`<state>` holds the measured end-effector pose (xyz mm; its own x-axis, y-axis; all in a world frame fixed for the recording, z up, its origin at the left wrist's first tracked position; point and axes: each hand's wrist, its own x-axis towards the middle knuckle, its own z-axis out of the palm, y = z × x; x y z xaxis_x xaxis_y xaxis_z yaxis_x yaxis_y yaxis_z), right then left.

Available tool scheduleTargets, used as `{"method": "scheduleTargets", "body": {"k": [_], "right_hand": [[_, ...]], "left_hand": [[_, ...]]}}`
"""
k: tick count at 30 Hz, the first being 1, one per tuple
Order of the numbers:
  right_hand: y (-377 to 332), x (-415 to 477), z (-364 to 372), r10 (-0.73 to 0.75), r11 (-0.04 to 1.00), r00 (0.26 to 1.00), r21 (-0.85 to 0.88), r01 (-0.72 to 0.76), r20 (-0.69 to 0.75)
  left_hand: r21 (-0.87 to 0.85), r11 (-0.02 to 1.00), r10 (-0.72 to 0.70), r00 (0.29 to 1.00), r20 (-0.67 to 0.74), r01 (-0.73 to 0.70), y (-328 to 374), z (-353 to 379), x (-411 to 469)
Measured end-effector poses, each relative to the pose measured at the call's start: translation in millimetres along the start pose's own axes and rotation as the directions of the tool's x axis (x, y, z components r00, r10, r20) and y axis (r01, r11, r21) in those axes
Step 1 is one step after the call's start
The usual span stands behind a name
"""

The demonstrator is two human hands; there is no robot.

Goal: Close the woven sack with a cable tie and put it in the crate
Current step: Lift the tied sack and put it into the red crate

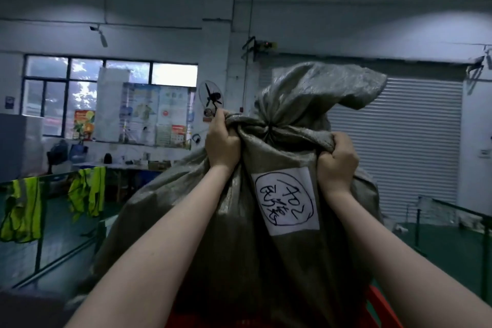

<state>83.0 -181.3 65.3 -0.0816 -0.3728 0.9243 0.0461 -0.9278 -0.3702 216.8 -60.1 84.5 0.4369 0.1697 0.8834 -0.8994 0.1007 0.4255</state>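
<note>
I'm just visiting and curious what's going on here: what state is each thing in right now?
Woven sack: full, neck cinched shut, held up by both hands.
Sack neck: gathered tight; the tie itself is too small to make out.
Paper label: stuck on the sack's front, handwritten.
Left hand: clenched on the sack's shoulder.
Right hand: clenched on the sack's other shoulder.
Red crate: below the sack, mostly hidden.
Roller shutter: down.
Wall fan: blades look still.

**Single head camera, level and close**

One wide-angle view from the person's head faces forward, roughly level. Both bare forearms reach away from the lens, and the fingers (222, 125) sit mid-frame, very near. Beyond the fingers lie the far white wall, paned window (110, 96) and grey roller shutter (415, 146).
</note>
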Motion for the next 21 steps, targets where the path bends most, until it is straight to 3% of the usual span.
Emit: {"method": "scheduleTargets", "body": {"k": [3,6,13,21], "right_hand": [[19,-18,-1,0.094,0.990,0.993,-0.108,-0.085,0.073],[24,-20,-7,0.165,0.976,0.984,-0.157,-0.152,0.070],[5,-14,-16,0.144,0.970,0.987,-0.206,-0.127,0.068],[-16,8,-8,0.158,0.948,0.959,-0.309,-0.080,0.236]], "left_hand": [[0.036,0.991,-0.129,0.988,0.088,0.127,-17,6,-27],[0.020,0.992,-0.129,0.979,0.156,0.128,-12,13,-33],[-0.113,0.958,-0.243,0.956,0.165,0.263,-8,19,-27],[0.096,0.932,-0.363,0.907,0.215,0.350,-20,11,2]]}}
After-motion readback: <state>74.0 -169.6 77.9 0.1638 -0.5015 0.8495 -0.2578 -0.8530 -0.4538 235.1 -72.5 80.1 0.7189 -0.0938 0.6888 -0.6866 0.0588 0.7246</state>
